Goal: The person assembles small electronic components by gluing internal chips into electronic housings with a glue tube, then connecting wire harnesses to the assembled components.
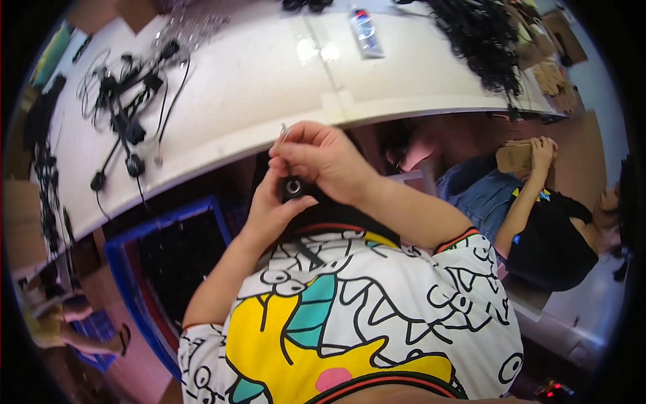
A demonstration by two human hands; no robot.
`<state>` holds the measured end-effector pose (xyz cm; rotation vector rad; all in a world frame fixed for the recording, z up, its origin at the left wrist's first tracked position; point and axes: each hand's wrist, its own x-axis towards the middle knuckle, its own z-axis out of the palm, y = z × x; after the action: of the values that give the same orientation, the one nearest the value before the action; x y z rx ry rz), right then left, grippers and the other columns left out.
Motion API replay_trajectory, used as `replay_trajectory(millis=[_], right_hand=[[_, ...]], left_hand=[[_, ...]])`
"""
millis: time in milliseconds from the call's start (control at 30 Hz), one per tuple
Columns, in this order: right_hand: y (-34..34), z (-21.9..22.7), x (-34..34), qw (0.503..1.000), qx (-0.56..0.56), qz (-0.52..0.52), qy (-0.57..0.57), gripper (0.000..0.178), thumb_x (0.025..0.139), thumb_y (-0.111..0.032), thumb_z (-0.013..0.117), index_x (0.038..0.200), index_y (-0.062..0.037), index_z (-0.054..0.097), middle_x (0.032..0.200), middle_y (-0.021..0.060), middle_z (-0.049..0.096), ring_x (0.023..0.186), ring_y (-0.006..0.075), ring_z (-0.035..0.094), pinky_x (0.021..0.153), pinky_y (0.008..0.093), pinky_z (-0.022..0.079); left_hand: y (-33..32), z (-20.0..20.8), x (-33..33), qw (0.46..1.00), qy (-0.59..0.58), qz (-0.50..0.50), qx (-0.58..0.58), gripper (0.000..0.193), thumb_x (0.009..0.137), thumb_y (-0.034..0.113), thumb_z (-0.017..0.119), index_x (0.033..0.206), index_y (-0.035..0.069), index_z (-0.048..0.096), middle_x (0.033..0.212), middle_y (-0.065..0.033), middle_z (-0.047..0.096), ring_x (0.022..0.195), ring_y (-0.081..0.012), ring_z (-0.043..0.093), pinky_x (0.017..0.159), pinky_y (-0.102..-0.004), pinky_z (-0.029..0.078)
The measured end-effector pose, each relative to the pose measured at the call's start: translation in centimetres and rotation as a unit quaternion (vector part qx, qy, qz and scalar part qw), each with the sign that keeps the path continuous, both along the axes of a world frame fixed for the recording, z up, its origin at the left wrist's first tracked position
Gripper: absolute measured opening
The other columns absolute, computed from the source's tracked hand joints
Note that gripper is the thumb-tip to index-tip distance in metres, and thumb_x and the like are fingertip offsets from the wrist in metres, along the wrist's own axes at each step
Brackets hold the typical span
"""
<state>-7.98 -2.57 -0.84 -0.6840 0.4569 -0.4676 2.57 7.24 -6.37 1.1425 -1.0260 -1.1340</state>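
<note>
My left hand is closed round a small black cylindrical part with a pale ring at its end. Just above it, my right hand pinches a thin, shiny clear or metallic piece, too small to name. The two hands nearly meet in front of my chest, by the near edge of the white table. Right-hand fingertips hide part of the thin piece, and left-hand fingers cover the sides of the black part.
Black cables with small round parts lie on the table's left. A white and blue tube rests farther back; a heap of black cables is at far right. A blue crate stands low at left. Another person sits at right holding a cardboard box.
</note>
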Motion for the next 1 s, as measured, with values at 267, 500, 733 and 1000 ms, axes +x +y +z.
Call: replay_trajectory(millis=[267, 500, 733, 1000], right_hand=[[-0.6, 3.0, -0.5, 0.586, -0.807, -0.051, -0.051, 0.014, 0.064, -0.006, 0.061, 0.077, -0.0097, 0.062, 0.082, 0.0023, 0.058, 0.075, 0.0187, 0.057, 0.066, 0.028, 0.047], [-11.8, 4.0, -1.0, 0.545, -0.807, -0.181, 0.138, 0.012, 0.076, -0.012, 0.059, 0.087, -0.0059, 0.06, 0.079, 0.0065, 0.059, 0.065, 0.0174, 0.058, 0.058, 0.0282, 0.048], [-21.2, 3.2, -1.3, 0.455, -0.641, -0.138, 0.603, 0.034, 0.079, -0.038, 0.054, 0.089, -0.0059, 0.059, 0.082, 0.011, 0.062, 0.079, 0.0253, 0.06, 0.069, 0.0357, 0.046], [-3.4, 4.3, 1.1, 0.728, -0.648, -0.064, 0.214, 0.018, 0.08, -0.021, 0.059, 0.077, -0.0029, 0.059, 0.063, 0.01, 0.056, 0.051, 0.0198, 0.054, 0.048, 0.0266, 0.042]], left_hand=[[-1.3, 4.2, 2.2, 0.956, 0.281, 0.018, -0.078, 0.039, 0.072, 0.03, 0.066, 0.093, 0.003, 0.047, 0.085, -0.0075, 0.05, 0.076, -0.0136, 0.049, 0.068, -0.0219, 0.042], [-1.7, 6.9, 3.9, 0.964, 0.229, 0.133, -0.028, 0.01, 0.083, 0.016, 0.051, 0.083, 0.007, 0.047, 0.063, 0.0007, 0.045, 0.038, -0.0046, 0.026, 0.047, -0.0201, 0.033], [-0.9, 8.4, 4.1, 0.982, 0.131, 0.133, 0.04, 0.006, 0.08, 0.007, 0.054, 0.082, 0.004, 0.049, 0.06, 0.0017, 0.044, 0.041, -0.0025, 0.03, 0.045, -0.018, 0.031], [-1.1, 7.8, 4.8, 0.985, 0.061, 0.112, 0.115, 0.023, 0.072, 0.007, 0.067, 0.093, 0.002, 0.058, 0.073, 0.0014, 0.055, 0.064, -0.0031, 0.05, 0.057, -0.0151, 0.04]])
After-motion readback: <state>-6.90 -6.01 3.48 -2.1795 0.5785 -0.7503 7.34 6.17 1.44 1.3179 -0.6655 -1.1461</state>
